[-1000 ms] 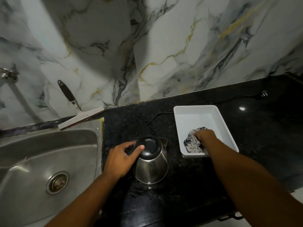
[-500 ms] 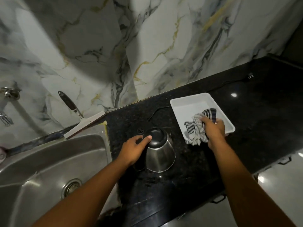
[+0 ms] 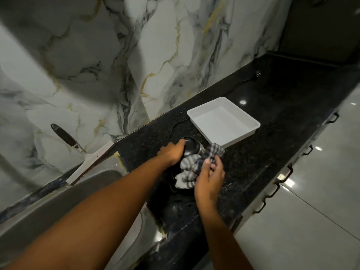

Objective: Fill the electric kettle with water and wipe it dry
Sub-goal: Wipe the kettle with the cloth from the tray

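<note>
The steel electric kettle (image 3: 191,146) with a black lid stands on the black granite counter (image 3: 272,145), mostly covered by my hands and the cloth. My left hand (image 3: 172,152) grips the kettle at its lid and handle side. My right hand (image 3: 209,177) holds a grey-and-white striped cloth (image 3: 194,166) pressed against the kettle's near side. The kettle's body below the lid is hidden behind the cloth.
A white tray (image 3: 224,121) sits just right of the kettle. A steel sink (image 3: 58,207) lies to the left, with a squeegee (image 3: 83,152) leaning on the marble wall behind it. A black cord (image 3: 243,82) runs along the back. Drawer handles (image 3: 272,191) line the counter's front.
My right hand lifted the striped cloth out of the white tray and brought it left against the kettle. My left hand stayed on the kettle. The view swung to the right.
</note>
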